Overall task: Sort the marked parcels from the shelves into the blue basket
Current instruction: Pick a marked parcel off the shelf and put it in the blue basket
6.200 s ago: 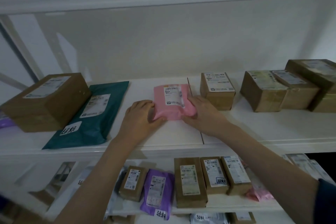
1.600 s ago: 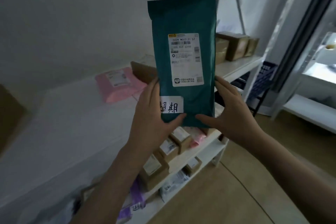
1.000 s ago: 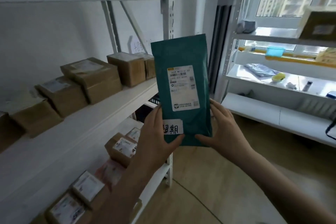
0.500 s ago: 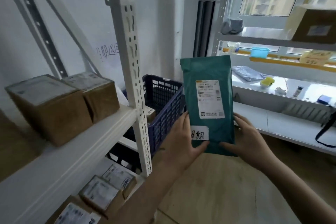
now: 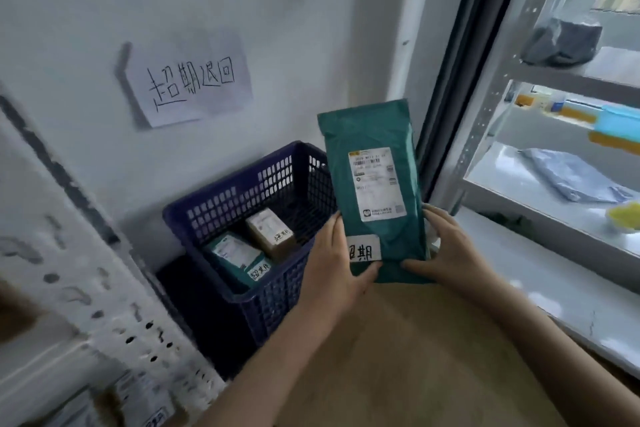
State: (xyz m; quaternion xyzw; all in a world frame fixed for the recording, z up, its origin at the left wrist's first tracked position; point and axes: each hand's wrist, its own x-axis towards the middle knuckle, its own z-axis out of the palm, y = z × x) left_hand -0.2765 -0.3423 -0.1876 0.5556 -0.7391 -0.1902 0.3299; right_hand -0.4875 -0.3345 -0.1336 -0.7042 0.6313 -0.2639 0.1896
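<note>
Both hands hold a green parcel upright beside the blue basket.

The left hand (image 5: 334, 263) and right hand (image 5: 450, 253) grasp the lower edges of the green parcel (image 5: 374, 184), thumbs on its front. It is just right of the blue basket (image 5: 242, 204), which holds a brown box (image 5: 272, 232) and a smaller green parcel (image 5: 235, 258).

Held upright between left hand (image 5: 334, 263) and right hand (image 5: 450, 256), just right of basket (image 5: 277, 295) — parcel (image 5: 372, 184); two parcels (image 5: 256, 246) inside.
</note>
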